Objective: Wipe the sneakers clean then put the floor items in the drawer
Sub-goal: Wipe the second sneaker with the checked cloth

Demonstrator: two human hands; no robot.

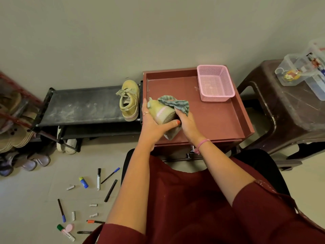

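Observation:
My left hand [154, 123] grips a yellow-green sneaker [162, 112] by its heel end, holding it above the front left of a red-brown cabinet top [219, 120]. My right hand [186, 123] holds a grey-green striped cloth [174, 103] against the sneaker's upper. The other sneaker of the pair [129, 100] lies on its side at the right end of a black shoe rack [79, 104]. Several pens, markers, a glue stick and small erasers [84, 199] lie scattered on the floor at lower left. A metal drawer handle [190, 152] shows below the cabinet's front edge.
An empty pink basket [215, 83] stands at the cabinet top's back right. A dark brown stool [288, 110] to the right carries clear plastic boxes [302, 71]. More shoes and sandals [19, 138] crowd the floor and a rack at far left.

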